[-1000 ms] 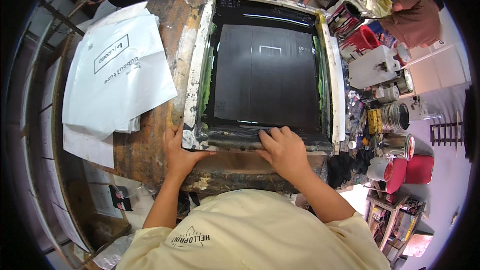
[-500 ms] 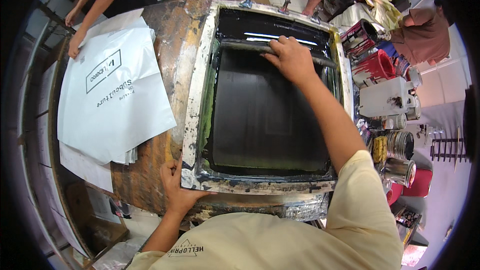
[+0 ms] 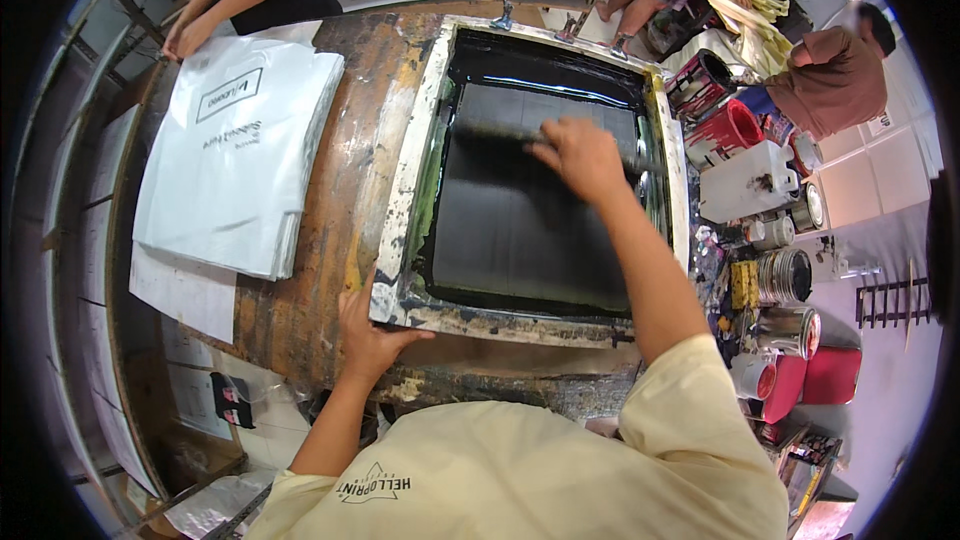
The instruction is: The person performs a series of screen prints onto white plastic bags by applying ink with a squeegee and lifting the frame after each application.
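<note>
A squeegee, blurred by motion, lies across the dark mesh of a screen printing frame. My right hand is closed on the middle of its handle, over the far half of the mesh. Glossy black ink pools beyond the squeegee, along the mesh's far end. My left hand grips the near left corner of the pale, ink-stained frame, with its thumb along the near edge. What lies beneath the screen is hidden.
Left of the frame, white printed plastic bags form a stack on the stained wooden table. A co-worker's hands are at its far corner. Clamps line the frame's far edge. Ink buckets, a white jug and cans crowd the right.
My right hand has drawn the squeegee toward me from the far end of the mesh. The top bag now lies square on the stack, and the co-worker's hands have drawn back to its far corner.
</note>
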`<act>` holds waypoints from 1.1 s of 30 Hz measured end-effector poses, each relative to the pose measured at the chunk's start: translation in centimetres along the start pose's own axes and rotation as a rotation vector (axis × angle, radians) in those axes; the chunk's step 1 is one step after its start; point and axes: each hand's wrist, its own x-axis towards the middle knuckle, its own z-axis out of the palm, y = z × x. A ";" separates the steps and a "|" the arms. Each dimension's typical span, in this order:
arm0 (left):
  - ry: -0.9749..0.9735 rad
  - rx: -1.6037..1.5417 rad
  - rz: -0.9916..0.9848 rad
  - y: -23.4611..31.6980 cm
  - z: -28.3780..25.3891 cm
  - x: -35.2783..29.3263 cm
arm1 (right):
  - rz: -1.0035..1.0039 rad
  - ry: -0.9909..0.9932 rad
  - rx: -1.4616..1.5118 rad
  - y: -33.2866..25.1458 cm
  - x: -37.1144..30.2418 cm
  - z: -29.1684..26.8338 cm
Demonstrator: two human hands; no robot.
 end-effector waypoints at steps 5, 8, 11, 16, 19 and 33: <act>0.047 -0.021 0.052 -0.5 0.4 0.2 | 0.074 -0.171 0.028 -10.8 -11.3 -6.5; 0.031 -0.187 -0.047 0.3 0.5 0.0 | 0.122 -0.257 0.116 -14.3 -14.4 -10.6; 0.080 -0.572 -0.153 3.0 -0.2 0.7 | 0.108 -0.169 0.123 -15.6 -14.4 -14.8; 0.286 -0.725 0.005 8.9 -3.7 5.2 | 0.040 0.216 -0.090 -15.2 -10.4 -20.5; 0.318 -0.761 0.117 10.5 -4.0 7.0 | 0.033 0.348 -0.166 -13.5 -6.5 -22.5; -0.374 0.529 -0.020 8.9 3.0 1.0 | -0.039 0.316 -0.130 -9.8 1.9 -29.6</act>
